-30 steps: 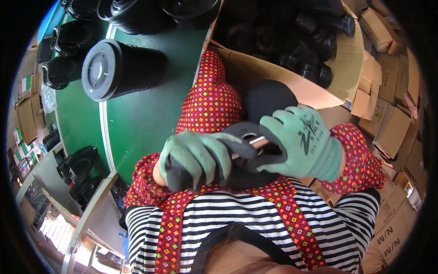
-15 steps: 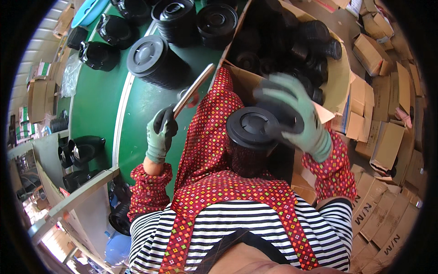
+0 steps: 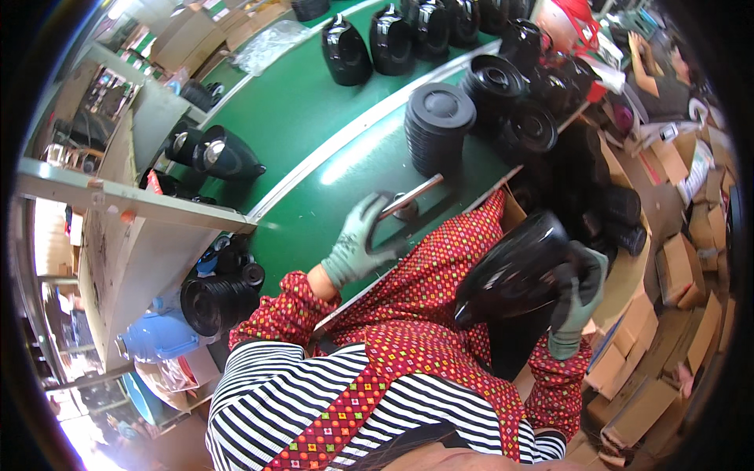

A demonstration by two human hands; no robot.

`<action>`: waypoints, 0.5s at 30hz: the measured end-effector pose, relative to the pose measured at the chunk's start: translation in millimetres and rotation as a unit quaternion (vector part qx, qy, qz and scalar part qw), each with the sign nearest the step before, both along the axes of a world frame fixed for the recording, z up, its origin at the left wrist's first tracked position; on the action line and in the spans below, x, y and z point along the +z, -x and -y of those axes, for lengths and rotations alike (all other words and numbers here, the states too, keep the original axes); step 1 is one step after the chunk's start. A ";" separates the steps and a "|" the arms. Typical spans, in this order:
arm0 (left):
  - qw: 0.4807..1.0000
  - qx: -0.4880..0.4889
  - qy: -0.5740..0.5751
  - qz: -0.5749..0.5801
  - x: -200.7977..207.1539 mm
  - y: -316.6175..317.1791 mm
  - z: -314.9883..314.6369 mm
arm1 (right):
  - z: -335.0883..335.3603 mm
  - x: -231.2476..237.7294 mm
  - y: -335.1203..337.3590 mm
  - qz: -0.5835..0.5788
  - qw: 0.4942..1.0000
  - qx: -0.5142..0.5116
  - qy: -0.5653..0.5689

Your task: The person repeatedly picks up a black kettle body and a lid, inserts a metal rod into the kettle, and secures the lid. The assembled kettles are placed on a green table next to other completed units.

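My left hand, in a grey-green glove, is over the green table with thumb and fingers spread apart. A thin, light-coloured bar lies at its fingertips, beside a small round object that is partly hidden. My right hand, gloved too, grips the wide end of a glossy black tapered shell. That shell is tilted above my lap, its narrow end toward me. Just beyond the left hand stands a stack of round black lids.
Glossy black shells line the far side of the green table. More round black parts stand at its right edge. A cardboard box of dark parts is on my right, with flattened cartons beyond. A blue jug is at lower left.
The view has swung left. My left fist around the bar has opened. My right hand, earlier at a round black lidded part on my lap, now holds the glossy shell.
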State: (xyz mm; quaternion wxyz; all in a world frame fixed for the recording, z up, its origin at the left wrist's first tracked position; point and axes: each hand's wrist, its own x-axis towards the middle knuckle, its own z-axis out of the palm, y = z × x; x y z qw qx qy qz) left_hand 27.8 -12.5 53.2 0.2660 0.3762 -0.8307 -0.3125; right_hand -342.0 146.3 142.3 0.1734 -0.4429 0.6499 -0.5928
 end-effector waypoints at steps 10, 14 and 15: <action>0.939 0.015 -0.237 -0.248 71.1 -42.9 -23.0 | 102.7 -54.5 -94.8 0.510 0.832 0.198 -0.093; 0.888 0.191 -0.255 -0.332 73.1 -52.4 29.9 | 113.9 -66.8 -117.8 0.370 0.913 0.141 -0.101; 0.881 0.243 -0.242 -0.325 62.4 -59.8 58.1 | 111.6 -77.3 -118.4 0.326 0.925 0.160 -0.110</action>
